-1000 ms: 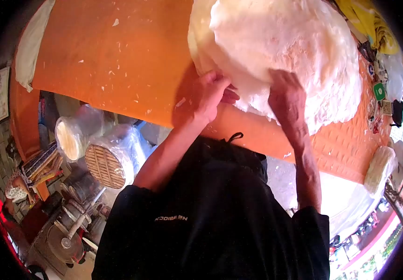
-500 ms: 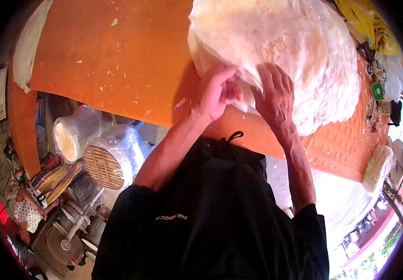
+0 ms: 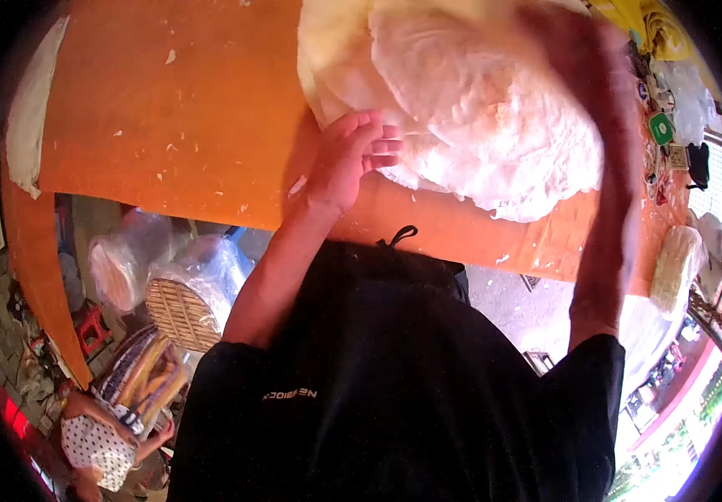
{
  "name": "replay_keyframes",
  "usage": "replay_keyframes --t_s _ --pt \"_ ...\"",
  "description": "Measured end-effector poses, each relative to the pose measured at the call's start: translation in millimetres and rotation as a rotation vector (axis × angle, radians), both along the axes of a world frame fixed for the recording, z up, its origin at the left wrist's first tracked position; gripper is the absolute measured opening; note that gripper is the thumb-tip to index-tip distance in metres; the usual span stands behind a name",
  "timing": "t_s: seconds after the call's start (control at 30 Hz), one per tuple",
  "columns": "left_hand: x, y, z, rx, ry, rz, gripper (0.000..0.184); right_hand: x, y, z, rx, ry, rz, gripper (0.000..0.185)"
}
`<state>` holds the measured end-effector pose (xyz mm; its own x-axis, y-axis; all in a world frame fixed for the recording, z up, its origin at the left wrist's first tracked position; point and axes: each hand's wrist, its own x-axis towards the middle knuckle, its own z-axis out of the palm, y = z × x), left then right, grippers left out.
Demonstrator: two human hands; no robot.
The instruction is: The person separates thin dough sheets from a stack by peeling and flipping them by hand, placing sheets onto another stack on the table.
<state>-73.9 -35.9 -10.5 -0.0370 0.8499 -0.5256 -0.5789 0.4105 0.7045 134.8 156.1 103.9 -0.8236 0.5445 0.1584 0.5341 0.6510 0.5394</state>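
A pile of thin, pale, wrinkled sheets (image 3: 495, 125), round in outline and dough-like, lies on the orange tabletop (image 3: 177, 100). My left hand (image 3: 353, 159) is by the pile's near left edge, fingers a little apart, holding nothing I can see. Whether its fingertips touch the sheets I cannot tell. Over the far right side of the pile, my right hand (image 3: 566, 33) is smeared by motion. A blurred pale patch lies beside its fingers, and I cannot make out whether it grips a sheet.
Wrapped round bundles (image 3: 181, 309) stand below the table's left edge, one with a slatted end. A person in a spotted top (image 3: 97, 452) is at lower left. Small items, including a green one (image 3: 660, 128), and a yellow cloth (image 3: 666, 33) line the right side.
My right hand has swung from the pile's near edge up and away to its far right. My left hand has shifted slightly left, and the top sheet's near edge looks different.
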Motion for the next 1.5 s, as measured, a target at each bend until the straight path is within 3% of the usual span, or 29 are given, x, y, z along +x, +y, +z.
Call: replay_keyframes --t_s 0.1,0.17,0.2,0.27,0.33,0.37,0.4,0.57,0.7,0.83,1.0,1.17,1.3,1.4,1.43,1.47,1.5 --pt "10 5 8 -0.038 -0.079 -0.034 0.035 10 -25 89 -0.208 0.484 -0.101 0.012" --pt "16 8 7 -0.021 -0.09 -0.033 0.034 11 -50 106 -0.428 0.778 -0.043 0.021" --pt "18 10 8 -0.026 -0.065 -0.027 0.033 11 -58 91 -0.479 0.771 -0.019 0.026" --pt "21 14 7 -0.03 -0.038 -0.01 0.031 12 -59 26 -0.212 0.396 -0.012 0.008" --pt "26 12 7 -0.034 -0.024 -0.006 0.028 27 -61 -53 -0.391 0.334 -0.117 0.007" --pt "27 13 4 -0.031 -0.023 -0.011 0.028 41 -64 -89 -0.508 0.438 -0.078 0.009" --pt "27 14 3 -0.013 -0.069 -0.003 0.027 38 -73 -88 -0.597 0.496 -0.15 0.021" --pt "34 16 3 0.012 -0.093 0.023 0.026 43 -91 -75 -0.56 0.613 -0.132 0.023" --pt "38 17 5 0.096 -0.304 0.071 0.026 38 -99 -73 -0.543 0.675 -0.122 0.022" --pt "43 24 8 0.136 -0.412 0.107 0.024 29 -117 -80 -0.546 0.732 -0.115 0.045" --pt "44 41 22 0.207 -0.526 0.008 0.023 21 -97 -81 -0.472 0.701 -0.232 0.032" --pt "25 29 26 0.12 -0.398 0.003 0.036 19 -91 -27 -0.445 0.64 -0.212 0.023" --pt "32 20 34 0.189 -0.46 0.021 0.057 -13 -135 -57 -0.46 0.572 -0.079 0.012" --pt "39 11 46 0.121 -0.219 0.159 0.055 -30 -161 -79 -0.398 0.473 -0.057 0.014" --pt "34 3 30 0.112 -0.216 0.142 0.055 -39 -167 -78 -0.422 0.424 -0.085 0.016" --pt "21 -8 -2 0.15 0.118 0.064 0.054 -40 -169 -72 -0.394 0.448 -0.05 0.017" --pt "3 -4 -21 0.03 0.006 0.081 0.051 -41 -171 -66 -0.365 0.471 -0.015 0.019"
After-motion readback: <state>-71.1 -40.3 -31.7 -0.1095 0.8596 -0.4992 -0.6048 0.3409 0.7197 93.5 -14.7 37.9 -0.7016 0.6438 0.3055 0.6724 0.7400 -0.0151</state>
